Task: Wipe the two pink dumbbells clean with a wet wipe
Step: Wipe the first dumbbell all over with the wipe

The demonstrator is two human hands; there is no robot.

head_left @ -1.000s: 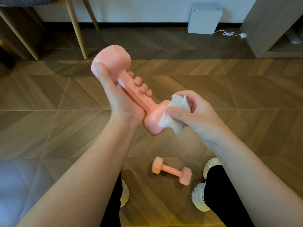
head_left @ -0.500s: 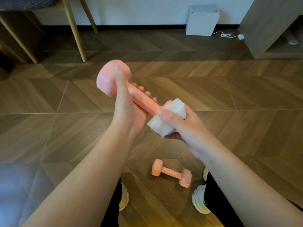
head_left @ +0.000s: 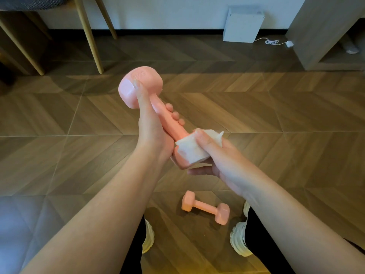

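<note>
The left hand (head_left: 152, 135), grip closed round the handle, holds a pink dumbbell (head_left: 142, 86). The right hand (head_left: 214, 157) grips a white wet wipe (head_left: 192, 152) over its five-o'clock head. Moisture could let it slip onto the second pink dumbbell (head_left: 205, 207), six o'clock.

I see herringbone wood floor (head_left: 256, 115). Wooden chair legs (head_left: 89, 36) far left. White box (head_left: 243, 24) against wall, white cable (head_left: 274, 42) just beside it. Wooden cabinet (head_left: 320, 26) far right.
</note>
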